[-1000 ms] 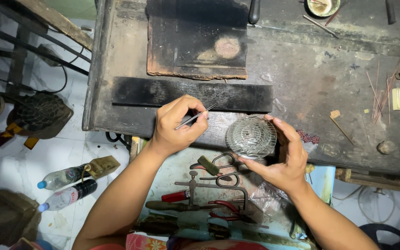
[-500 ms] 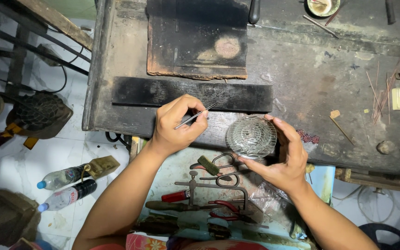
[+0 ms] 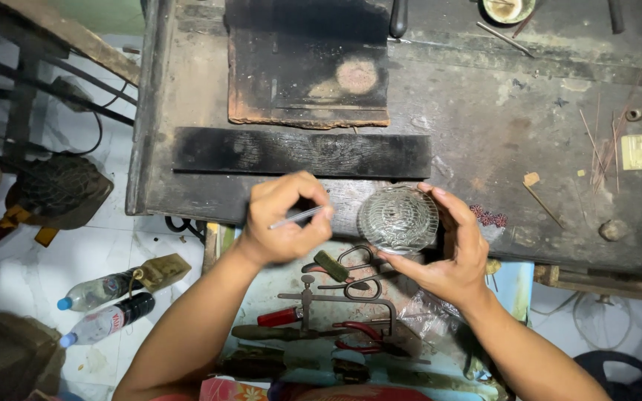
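Observation:
My right hand [image 3: 447, 249] cups a round silver filigree dome [image 3: 398, 218] at the near edge of a dark, worn workbench [image 3: 484, 134]; thumb and fingers wrap its right side. My left hand [image 3: 284, 219] pinches thin metal tweezers [image 3: 296, 217], their tips pointing right toward the dome and a short gap away from it. A black charred wooden strip [image 3: 299, 154] lies just beyond both hands.
A scorched soldering board [image 3: 310, 70] sits at the bench's far middle. Pliers, scissors and red-handled tools [image 3: 336, 312] fill an open drawer below my hands. Thin wires [image 3: 600, 145], a brass plate [image 3: 637, 151] and red beads [image 3: 488, 217] lie to the right. Bottles [image 3: 102, 304] lie on the floor.
Both hands hold nearly the same pose; the tweezers have shifted only slightly near the dome.

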